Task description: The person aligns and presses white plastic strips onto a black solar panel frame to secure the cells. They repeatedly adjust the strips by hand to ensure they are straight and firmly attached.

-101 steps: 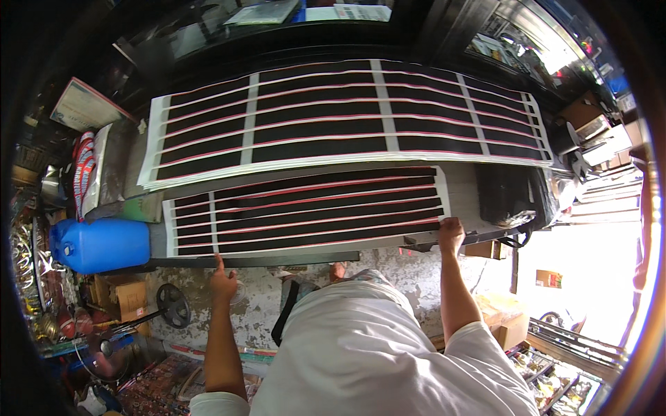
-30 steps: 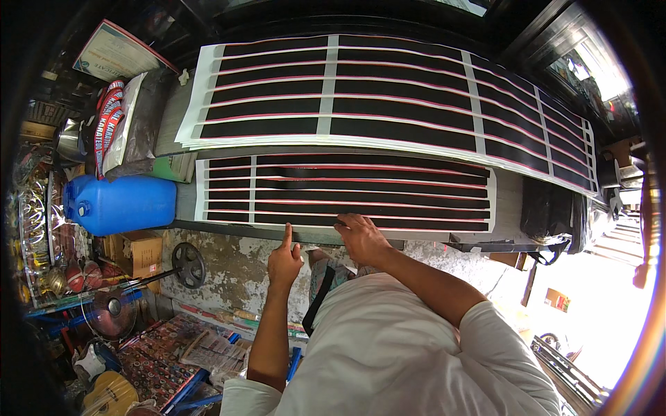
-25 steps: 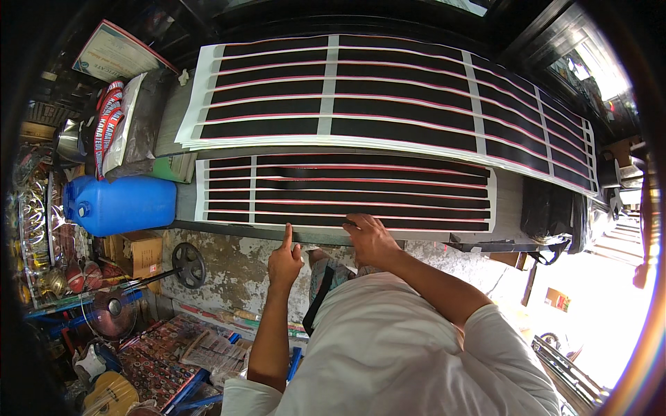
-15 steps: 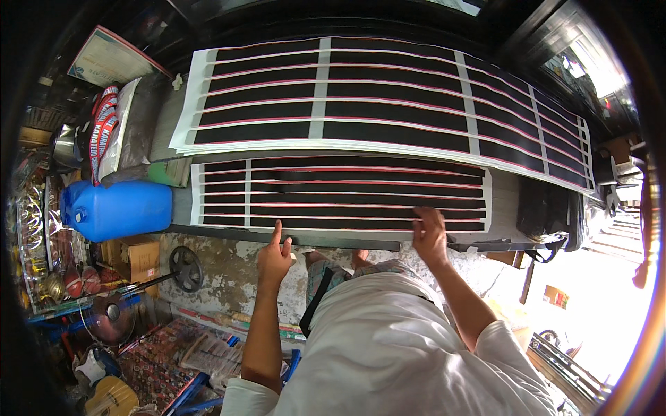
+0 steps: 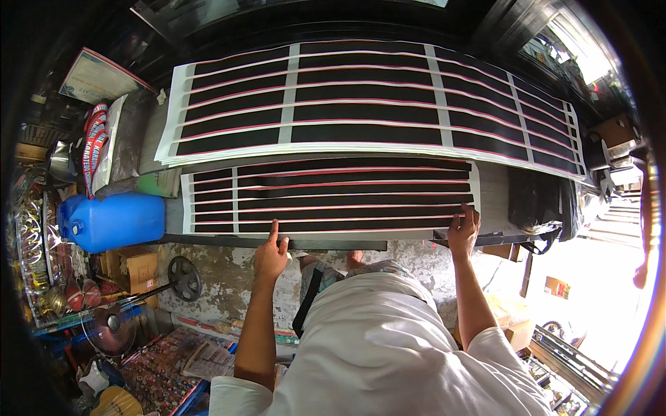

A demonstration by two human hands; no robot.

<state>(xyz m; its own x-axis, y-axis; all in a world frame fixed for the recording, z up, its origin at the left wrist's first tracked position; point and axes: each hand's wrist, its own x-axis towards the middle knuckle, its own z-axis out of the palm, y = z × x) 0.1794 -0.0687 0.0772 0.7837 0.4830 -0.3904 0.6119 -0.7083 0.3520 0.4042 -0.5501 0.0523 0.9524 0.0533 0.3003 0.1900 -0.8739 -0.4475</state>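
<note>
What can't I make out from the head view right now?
All in the head view:
Nearer striped sheet: part covered by the right hand.
Upper striped stack: layers too thin to count.
Blue container: contents hidden by its sides.
Bright opening at right: detail lost in glare.

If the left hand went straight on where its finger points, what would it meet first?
The smaller striped sheet, which the left hand already seems to touch. Beyond it lies the larger striped stack; depth is unclear, so the hand might bump its near edge or slip past.
</note>
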